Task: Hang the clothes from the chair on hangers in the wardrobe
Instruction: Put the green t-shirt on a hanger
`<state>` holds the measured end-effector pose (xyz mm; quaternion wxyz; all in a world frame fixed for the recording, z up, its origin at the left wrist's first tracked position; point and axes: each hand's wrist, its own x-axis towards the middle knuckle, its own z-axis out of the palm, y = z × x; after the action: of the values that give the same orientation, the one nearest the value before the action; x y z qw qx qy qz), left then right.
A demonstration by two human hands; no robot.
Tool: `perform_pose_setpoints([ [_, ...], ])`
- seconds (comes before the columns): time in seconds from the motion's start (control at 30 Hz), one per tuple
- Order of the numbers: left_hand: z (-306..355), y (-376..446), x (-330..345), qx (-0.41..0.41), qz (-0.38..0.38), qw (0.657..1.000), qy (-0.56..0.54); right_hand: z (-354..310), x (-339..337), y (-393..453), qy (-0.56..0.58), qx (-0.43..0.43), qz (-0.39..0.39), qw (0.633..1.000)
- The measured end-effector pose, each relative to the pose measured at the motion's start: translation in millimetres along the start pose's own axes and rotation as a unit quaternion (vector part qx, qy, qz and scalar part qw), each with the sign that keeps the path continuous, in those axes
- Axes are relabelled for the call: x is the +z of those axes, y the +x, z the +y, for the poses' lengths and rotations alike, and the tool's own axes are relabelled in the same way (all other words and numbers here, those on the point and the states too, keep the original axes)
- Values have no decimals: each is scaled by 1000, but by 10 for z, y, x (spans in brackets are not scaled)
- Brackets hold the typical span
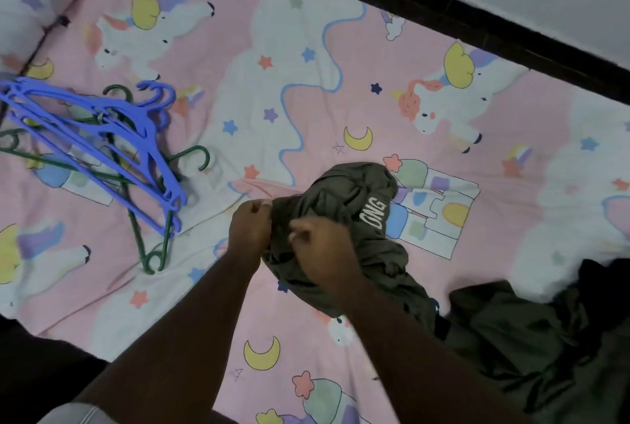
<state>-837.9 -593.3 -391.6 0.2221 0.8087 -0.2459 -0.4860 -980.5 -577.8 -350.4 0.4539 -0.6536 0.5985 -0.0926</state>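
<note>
We grip the bunched olive-green garment (344, 198) with both hands above the bed (300, 48): our left hand (250, 227) pinches its left edge and our right hand (322, 248) has fingers curled into the fabric near its middle. A pile of blue hangers (99, 137) and green hangers (150, 246) lies well to the left on the unicorn-print sheet. More dark clothing (531, 338) lies at the lower right, touching the held garment.

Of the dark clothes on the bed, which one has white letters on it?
The olive garment that both hands grip, left hand and right hand. The dark pile at the right shows no letters.
</note>
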Motion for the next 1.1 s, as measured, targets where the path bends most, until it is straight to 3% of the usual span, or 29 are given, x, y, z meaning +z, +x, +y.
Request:
perform_pose_setpoints([
  [0.13, -201, 25, -59, -31, -17, 999, -12, 428, -480, 554, -91, 60, 92, 990],
  [0.3, -365, 20, 75, -34, -47, 998, 29, 814, -745, 1036, -178, 84, 84, 977],
  [0.47, -378, 103, 210, 30, -45, 995, 82, 996, -629, 1193, -224, 76, 2, 972],
  [0.6, -333, 122, 273, 65, -54, 992, 95, 1041, -555, 1238, -265, 79, 25, 961],
  [0.77, -300, 20, 113, 43, -30, 998, -32, 965, -833, 1096, -146, 101, 125, 976],
  [0.87, -160, -91, -49, 50, -36, 994, -89, 763, -1132, 920, -125, 91, 146, 977],
  [1.1, 478, -551, -527, 145, -85, 977, -131, 38, -1943, 231, 83, 121, 188, 971],
])
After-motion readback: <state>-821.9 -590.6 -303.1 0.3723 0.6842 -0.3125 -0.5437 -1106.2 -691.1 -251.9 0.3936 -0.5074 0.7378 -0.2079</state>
